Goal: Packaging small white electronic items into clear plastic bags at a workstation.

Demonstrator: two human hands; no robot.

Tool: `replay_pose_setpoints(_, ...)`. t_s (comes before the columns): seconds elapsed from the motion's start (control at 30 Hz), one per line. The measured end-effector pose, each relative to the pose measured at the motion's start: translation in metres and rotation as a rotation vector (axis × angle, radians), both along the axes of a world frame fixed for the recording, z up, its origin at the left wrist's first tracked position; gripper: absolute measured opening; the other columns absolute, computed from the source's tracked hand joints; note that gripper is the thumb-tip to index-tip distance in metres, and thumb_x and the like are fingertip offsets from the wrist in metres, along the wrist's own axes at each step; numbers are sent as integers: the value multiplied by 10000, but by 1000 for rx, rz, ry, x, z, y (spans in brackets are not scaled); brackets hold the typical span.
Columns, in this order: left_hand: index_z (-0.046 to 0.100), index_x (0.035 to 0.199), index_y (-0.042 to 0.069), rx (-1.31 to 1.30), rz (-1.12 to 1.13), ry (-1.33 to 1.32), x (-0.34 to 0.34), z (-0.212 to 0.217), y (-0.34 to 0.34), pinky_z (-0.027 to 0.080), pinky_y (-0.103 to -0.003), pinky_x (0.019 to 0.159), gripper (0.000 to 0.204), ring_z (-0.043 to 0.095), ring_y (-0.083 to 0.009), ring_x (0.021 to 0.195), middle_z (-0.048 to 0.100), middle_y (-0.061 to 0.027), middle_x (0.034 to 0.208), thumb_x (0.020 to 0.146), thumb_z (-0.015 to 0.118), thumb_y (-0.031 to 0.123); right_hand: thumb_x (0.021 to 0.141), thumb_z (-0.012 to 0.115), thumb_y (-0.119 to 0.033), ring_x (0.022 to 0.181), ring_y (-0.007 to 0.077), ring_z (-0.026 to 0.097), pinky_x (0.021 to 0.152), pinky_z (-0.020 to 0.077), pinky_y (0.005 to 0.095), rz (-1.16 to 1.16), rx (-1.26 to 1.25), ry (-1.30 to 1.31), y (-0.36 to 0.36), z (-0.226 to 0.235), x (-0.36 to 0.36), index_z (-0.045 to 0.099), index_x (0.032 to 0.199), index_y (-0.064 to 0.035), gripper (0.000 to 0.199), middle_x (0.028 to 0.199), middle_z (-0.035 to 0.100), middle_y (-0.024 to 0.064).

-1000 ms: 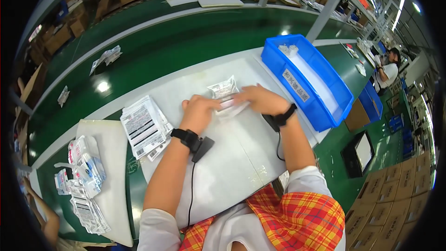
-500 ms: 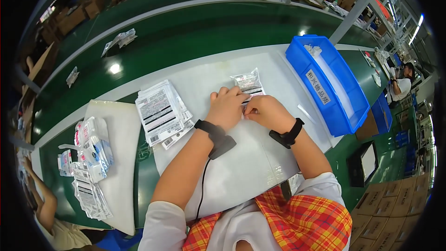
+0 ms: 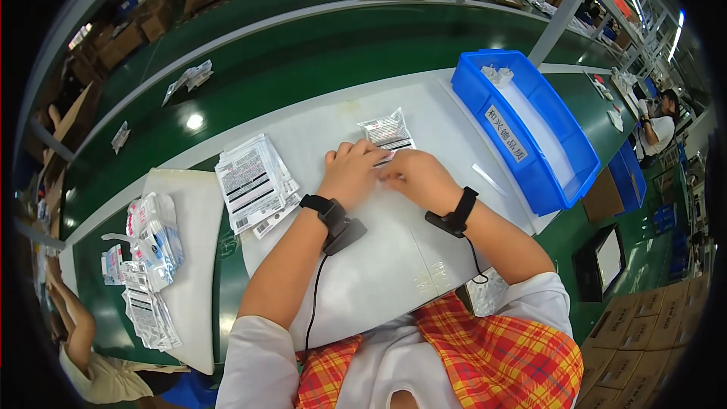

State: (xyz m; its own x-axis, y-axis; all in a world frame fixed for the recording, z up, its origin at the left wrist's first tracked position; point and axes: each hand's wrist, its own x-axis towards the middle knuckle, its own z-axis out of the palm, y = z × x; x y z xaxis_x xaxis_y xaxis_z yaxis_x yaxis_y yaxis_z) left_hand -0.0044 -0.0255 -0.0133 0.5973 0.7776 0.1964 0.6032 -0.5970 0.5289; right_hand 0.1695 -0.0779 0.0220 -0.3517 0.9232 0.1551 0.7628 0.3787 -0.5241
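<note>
Shows bare left hand (image 3: 348,174) and bare right hand (image 3: 420,178) close together at near end of small silver printed foil pouch (image 3: 388,132), on smooth white work board (image 3: 371,273); fingertips blurred. Lists fanned stack of flat white-and-silver printed pouches (image 3: 254,182) to the left, long rectangular blue plastic bin (image 3: 539,182) along right edge.

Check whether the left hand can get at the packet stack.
Likely yes: nothing visible stands between the left hand and the packet stack to its left, though the hand is at the pouch.
</note>
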Motion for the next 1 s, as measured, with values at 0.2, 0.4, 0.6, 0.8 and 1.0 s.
replay_pose_setpoints(0.2,631,1177,216,-21,11,33,3,5,-2,270,-409,961,380,452,-220,1123,554,26,1160,831,563,75,773,613,-29,816,321,601,703,476,423,-20,46,-92,0,-4,-5,615,745,-41,30,807,620,119)
replay_pose_setpoints(0.4,625,1202,235,-38,3,53,4,4,1,264,-412,976,396,447,-222,1132,548,24,1177,840,562,85,793,598,-39,827,319,605,705,475,419,77,40,33,6,-18,4,613,752,-50,45,836,620,120)
replay_pose_setpoints(0.6,620,1215,249,-26,-17,38,-1,-1,0,260,-414,985,405,444,-224,1142,545,23,1188,846,573,91,797,597,-56,810,315,607,695,474,417,-21,49,25,-12,-10,5,635,752,-58,58,823,628,121)
replay_pose_setpoints(0.8,620,1213,247,-17,-3,32,1,-1,0,257,-410,990,400,441,-223,1153,546,24,1194,848,577,90,794,619,-88,777,316,612,692,480,419,-27,105,-87,-1,-5,-1,674,754,-58,74,790,646,119)
replay_pose_setpoints(1.0,623,1208,243,-29,1,36,0,2,-1,256,-406,990,394,443,-219,1153,550,33,1191,847,578,92,800,626,-91,793,314,612,699,481,421,32,3,-13,7,-8,0,656,777,-52,55,821,640,113)
